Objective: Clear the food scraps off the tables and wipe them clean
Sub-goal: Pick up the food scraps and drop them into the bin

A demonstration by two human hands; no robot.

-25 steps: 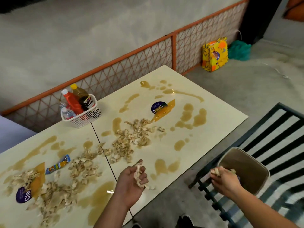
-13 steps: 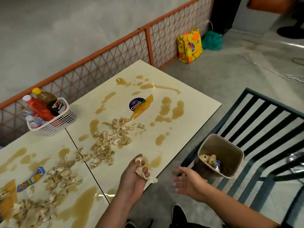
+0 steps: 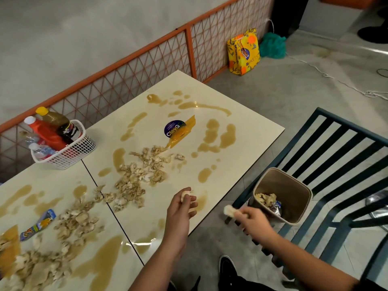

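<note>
While left hand (image 3: 183, 208) grip curls round scrap (image 3: 185, 195), right hand (image 3: 251, 219) grip pinches second scrap (image 3: 228, 211) beside bin (image 3: 302, 215).

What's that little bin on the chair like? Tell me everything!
The bin is small, tan and squarish with rounded corners, plastic by its look. It stands upright and open on the slatted dark chair. Pale food scraps and a shiny wrapper lie inside. The right hand holds a scrap near it.
</note>
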